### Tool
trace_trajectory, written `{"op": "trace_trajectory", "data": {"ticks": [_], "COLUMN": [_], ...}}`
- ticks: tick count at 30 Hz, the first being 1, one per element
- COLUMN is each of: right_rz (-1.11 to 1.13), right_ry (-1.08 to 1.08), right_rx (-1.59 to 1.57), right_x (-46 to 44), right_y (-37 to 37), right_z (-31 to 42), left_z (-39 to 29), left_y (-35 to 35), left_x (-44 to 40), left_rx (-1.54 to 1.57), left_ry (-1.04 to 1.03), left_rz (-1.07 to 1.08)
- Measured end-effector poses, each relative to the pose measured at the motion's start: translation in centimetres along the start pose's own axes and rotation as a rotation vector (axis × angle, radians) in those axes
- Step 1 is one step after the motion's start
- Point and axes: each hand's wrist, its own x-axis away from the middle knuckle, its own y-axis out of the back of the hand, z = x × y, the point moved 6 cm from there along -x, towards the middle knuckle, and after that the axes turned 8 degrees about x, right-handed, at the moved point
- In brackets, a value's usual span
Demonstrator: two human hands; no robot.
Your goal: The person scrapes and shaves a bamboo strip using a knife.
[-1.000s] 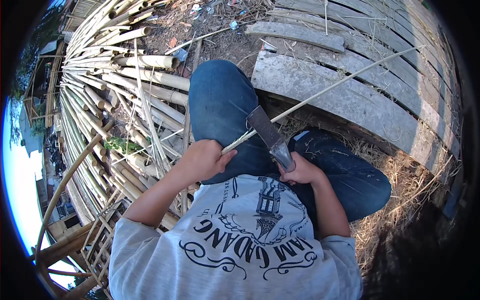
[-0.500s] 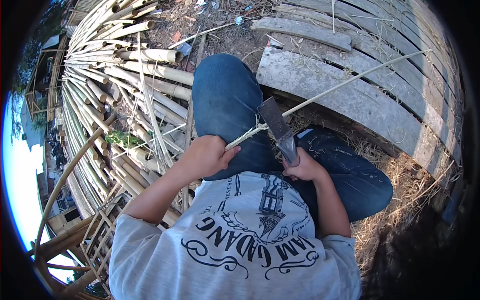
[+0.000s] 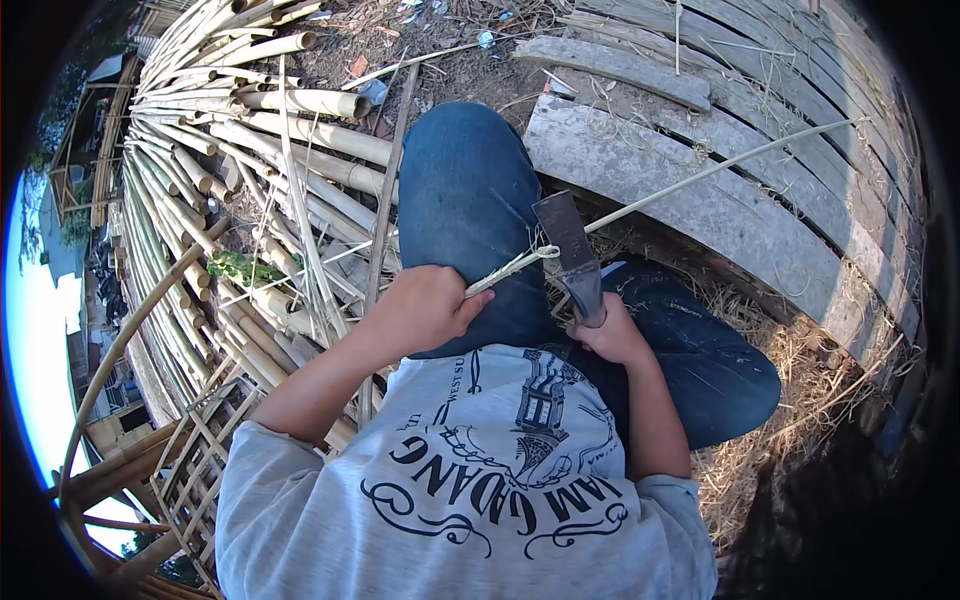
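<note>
My left hand (image 3: 428, 308) is closed round the near end of a long thin bamboo strip (image 3: 690, 176), beside my raised knee. From there the strip slants up to the right, over the wooden planks. My right hand (image 3: 608, 330) grips the metal handle of a broad-bladed knife (image 3: 568, 238). Its dark blade lies across the strip and hides a short part of it. Against the blade's left side sits a small curl of pale shaving (image 3: 548, 252), and the strip looks frayed between the blade and my left hand.
Many cut bamboo poles (image 3: 330, 163) are piled at the left. A weathered plank platform (image 3: 680, 205) spans the upper right. Dry shavings (image 3: 800, 385) cover the ground by my folded leg. A curved pole (image 3: 130, 350) and a bamboo lattice (image 3: 200, 465) stand at the lower left.
The knife and my right hand have shifted right along the strip, away from my left hand. A curl has gathered at the blade, and the frayed stretch is longer.
</note>
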Motion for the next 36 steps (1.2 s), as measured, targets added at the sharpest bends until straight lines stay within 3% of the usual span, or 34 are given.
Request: {"op": "trace_trajectory", "data": {"ticks": [2, 4, 5, 6, 9, 12, 14, 18, 20, 21, 24, 25, 30, 32, 36], "right_rz": [0.007, -0.205, -0.113, -0.181, -0.119, 0.062, 0.349, 0.300, -0.048, -0.048, -0.133, -0.096, 0.028, 0.324, 0.354], "right_ry": [-0.076, -0.017, -0.092, 0.190, 0.051, -0.038, -0.117, -0.040, 0.099, 0.094, 0.127, 0.033, -0.001, -0.094, -0.063], "right_rx": [-0.069, -0.332, -0.139, 0.236, 0.203, 0.098, -0.139, -0.268, -0.624, -0.625, 0.293, 0.159, 0.076, -0.114, -0.206], "right_x": [-0.2, -0.3, -0.1, 0.2, 0.2, -0.1, 0.5, 0.6, 0.1, 0.1, 0.0, 0.0, -0.3, 0.1, 0.6], "right_y": [-0.5, 0.2, 0.3, 0.2, 0.1, -0.2, -1.0, -1.5, 0.4, 0.2, 0.2, -0.8, -0.4, -1.0, -1.6], "right_z": [-0.3, -0.4, -0.6, 1.1, 0.3, -0.2, -0.1, 0.1, 0.3, 0.0, -0.1, -0.8, -0.8, -0.7, -0.3], "left_z": [-0.3, -0.4, -0.5, -0.5, -0.3, -0.2, -0.4, -0.6, -0.8, -0.7, -0.7, -0.6, -0.1, -0.3, -0.6], "left_y": [0.0, 0.0, -0.1, -0.1, 0.1, 0.0, 0.2, 0.2, 0.2, 0.1, 0.3, 0.3, 0.1, 0.2, 0.1], "left_x": [-0.1, -0.2, -0.2, -0.3, -0.1, 0.2, 0.1, 0.0, 0.0, 0.1, -0.1, 0.0, 0.1, 0.0, -0.1], "left_rx": [-0.016, -0.017, -0.018, -0.013, -0.028, -0.032, -0.022, 0.071, -0.035, -0.033, -0.018, 0.022, 0.002, -0.039, 0.017], "left_ry": [0.003, 0.002, 0.006, -0.001, -0.005, 0.014, -0.012, 0.022, -0.032, -0.029, -0.009, 0.002, 0.005, -0.019, 0.012], "left_rz": [-0.003, 0.002, 0.005, 0.001, -0.010, -0.002, -0.041, 0.025, -0.028, -0.025, -0.022, 0.010, 0.017, -0.020, 0.028]}}
